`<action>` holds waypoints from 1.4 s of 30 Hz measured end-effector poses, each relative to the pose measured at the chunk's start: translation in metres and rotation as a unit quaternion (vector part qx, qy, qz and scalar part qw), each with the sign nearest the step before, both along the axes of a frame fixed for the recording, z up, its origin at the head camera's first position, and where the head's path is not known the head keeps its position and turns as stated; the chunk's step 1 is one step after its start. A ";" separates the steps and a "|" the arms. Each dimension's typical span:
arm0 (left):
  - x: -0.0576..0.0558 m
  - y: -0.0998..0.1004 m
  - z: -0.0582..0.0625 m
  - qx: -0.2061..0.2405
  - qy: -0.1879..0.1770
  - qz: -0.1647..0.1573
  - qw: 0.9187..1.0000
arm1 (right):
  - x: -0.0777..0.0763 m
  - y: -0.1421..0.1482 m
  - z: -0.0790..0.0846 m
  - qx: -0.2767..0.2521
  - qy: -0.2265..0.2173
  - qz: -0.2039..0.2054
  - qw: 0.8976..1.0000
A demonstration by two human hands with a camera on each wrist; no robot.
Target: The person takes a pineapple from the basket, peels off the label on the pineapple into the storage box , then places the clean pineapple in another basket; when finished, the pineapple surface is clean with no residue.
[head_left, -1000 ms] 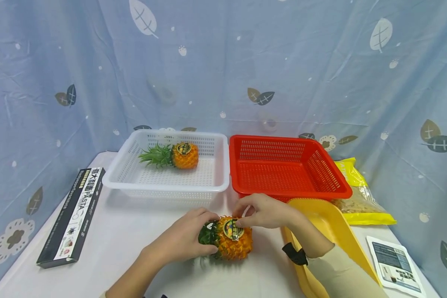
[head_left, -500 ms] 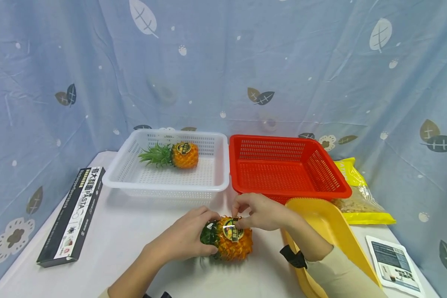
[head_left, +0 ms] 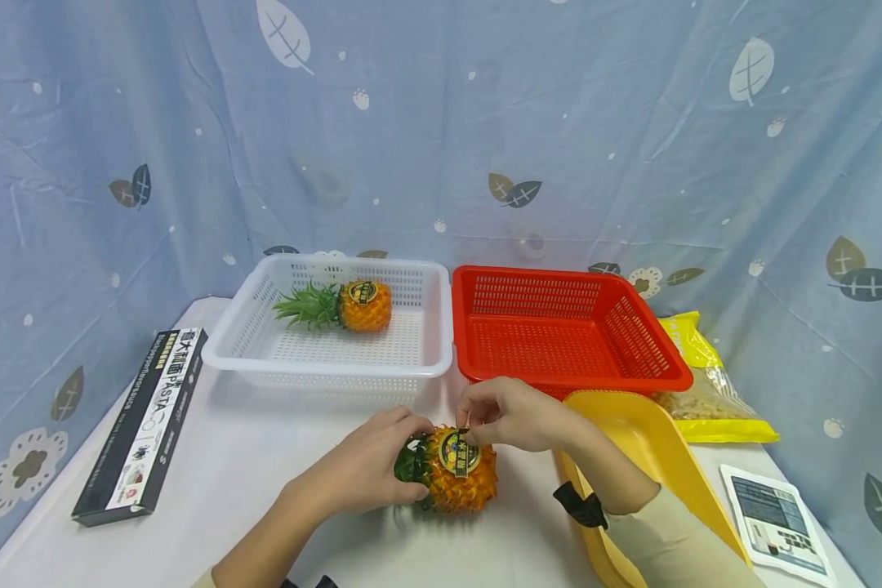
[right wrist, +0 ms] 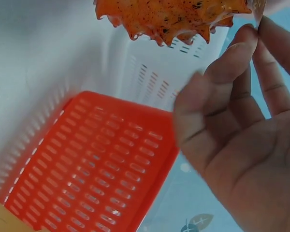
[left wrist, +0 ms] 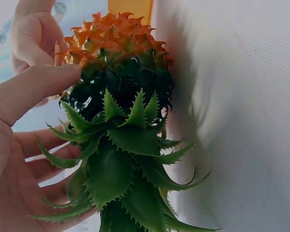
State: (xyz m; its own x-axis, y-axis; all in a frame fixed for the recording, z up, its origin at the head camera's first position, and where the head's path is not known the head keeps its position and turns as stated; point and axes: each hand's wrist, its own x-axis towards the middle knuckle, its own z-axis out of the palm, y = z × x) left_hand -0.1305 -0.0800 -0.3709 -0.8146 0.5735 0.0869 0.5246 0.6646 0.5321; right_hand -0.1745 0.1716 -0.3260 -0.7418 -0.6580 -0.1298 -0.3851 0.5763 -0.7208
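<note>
A small orange pineapple lies on its side on the white table, its green crown towards the left. My left hand grips it at the dark green neck, thumb on one side and fingers on the other. On its upper face is a round black-and-gold label. With thumb and index finger, my right hand pinches the label's upper right edge. In the right wrist view, that pinch of the right hand sits right beside the orange spiky skin.
Behind stand a white basket with another pineapple in it and a red basket. A yellow tray lies under the right forearm. A black pasta box is at left; a yellow bag and white pouch are at right.
The right hand's thumb and index finger have drawn together on the label's edge, and the label's outline has shifted slightly. The left hand and the pineapple have stayed nearly in place.
</note>
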 end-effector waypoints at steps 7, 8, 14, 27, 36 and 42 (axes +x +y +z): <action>-0.001 0.000 0.000 0.000 -0.003 0.002 1.000 | -0.002 0.002 0.001 -0.031 -0.038 0.009 0.999; -0.001 -0.001 0.000 -0.001 -0.002 0.001 1.000 | -0.002 0.002 0.001 -0.037 -0.043 0.010 0.998; -0.002 0.000 0.000 -0.004 0.001 -0.002 1.000 | -0.001 0.008 0.005 -0.060 -0.063 0.010 0.996; -0.004 0.006 0.012 -0.045 -0.021 0.008 0.999 | 0.000 0.036 0.016 -0.081 -0.131 -0.006 0.988; -0.003 0.007 0.019 -0.067 -0.016 0.016 0.997 | 0.001 0.074 0.022 -0.093 -0.115 -0.019 0.989; -0.001 0.011 0.022 -0.092 0.006 0.014 0.996 | 0.000 0.100 0.023 -0.089 -0.115 -0.027 0.989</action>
State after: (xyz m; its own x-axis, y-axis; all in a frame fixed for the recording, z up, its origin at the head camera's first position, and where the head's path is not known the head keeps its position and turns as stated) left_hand -0.1317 -0.0692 -0.3486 -0.8298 0.5580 -0.0078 0.5101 0.7641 0.3949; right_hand -0.1743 0.2719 -0.3033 -0.7400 -0.6466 -0.1852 -0.1712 0.4473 -0.8778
